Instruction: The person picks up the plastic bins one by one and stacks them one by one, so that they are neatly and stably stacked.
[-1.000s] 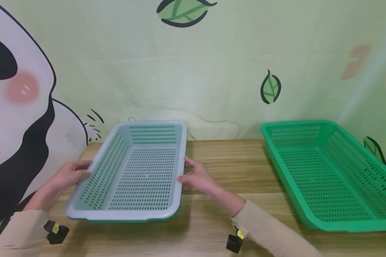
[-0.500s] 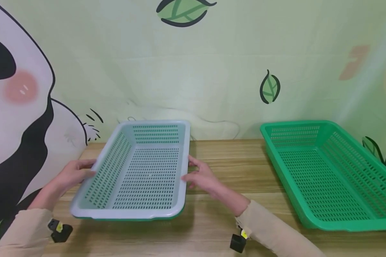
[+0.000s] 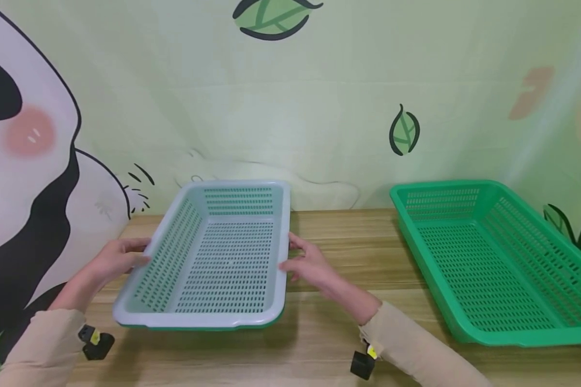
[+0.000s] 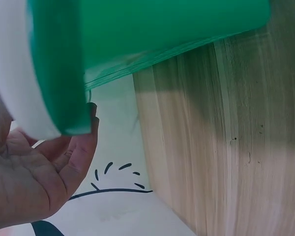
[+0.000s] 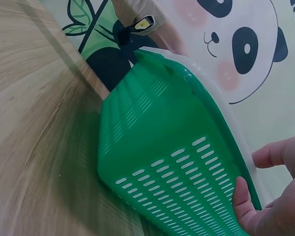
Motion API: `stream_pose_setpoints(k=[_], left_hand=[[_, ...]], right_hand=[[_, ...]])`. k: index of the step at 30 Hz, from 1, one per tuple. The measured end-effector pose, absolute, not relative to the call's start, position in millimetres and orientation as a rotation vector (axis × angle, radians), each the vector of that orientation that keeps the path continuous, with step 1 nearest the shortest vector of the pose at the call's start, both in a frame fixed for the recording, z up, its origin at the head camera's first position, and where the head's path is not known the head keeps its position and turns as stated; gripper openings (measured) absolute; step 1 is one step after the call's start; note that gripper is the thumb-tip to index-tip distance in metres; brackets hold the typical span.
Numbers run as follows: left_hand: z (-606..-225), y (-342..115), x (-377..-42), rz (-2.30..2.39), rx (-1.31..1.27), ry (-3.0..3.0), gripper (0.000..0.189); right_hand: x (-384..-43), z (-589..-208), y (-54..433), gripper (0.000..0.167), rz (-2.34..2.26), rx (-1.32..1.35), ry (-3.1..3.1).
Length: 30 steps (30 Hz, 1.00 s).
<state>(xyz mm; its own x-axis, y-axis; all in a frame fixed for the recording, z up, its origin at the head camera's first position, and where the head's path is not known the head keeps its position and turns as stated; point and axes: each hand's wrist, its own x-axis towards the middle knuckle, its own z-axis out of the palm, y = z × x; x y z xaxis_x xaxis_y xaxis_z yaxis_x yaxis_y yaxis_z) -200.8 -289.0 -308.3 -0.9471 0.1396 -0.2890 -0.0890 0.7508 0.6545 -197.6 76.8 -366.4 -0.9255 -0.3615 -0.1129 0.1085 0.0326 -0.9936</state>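
Observation:
A white perforated plastic basket (image 3: 198, 321) sits nested inside a green perforated basket (image 5: 137, 125). In the head view only a thin green edge shows below the white rim. My left hand (image 3: 113, 263) grips the left side of the stacked rims, thumb on top and fingers beneath. On the opposite long side, my right hand (image 3: 311, 264) pinches the rims; its thumb and a finger show at the edge in the right wrist view. The pair appears raised off the wooden tabletop (image 4: 216, 137). Nothing lies in the white basket.
A second green perforated basket (image 3: 436, 290) stands on the table to the right. Behind the table hangs a pale green backdrop (image 3: 319, 118) with a printed panda and leaves. Small black cameras (image 3: 363, 365) are strapped to both wrists.
Both hands have shifted slightly to the right, carrying the nested baskets with them. Their grips on the rims look the same. The green basket on the right stays in place.

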Motion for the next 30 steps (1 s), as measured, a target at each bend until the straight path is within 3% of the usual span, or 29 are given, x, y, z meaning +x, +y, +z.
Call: stream_pose_setpoints(k=[30], left_hand=[[-311.8,-268.2,-208.2,1.035,0.032,2.639,0.057]], right_hand=[[-199.1,-368.5,91.7,0.078,-1.956,-0.173,2.113]])
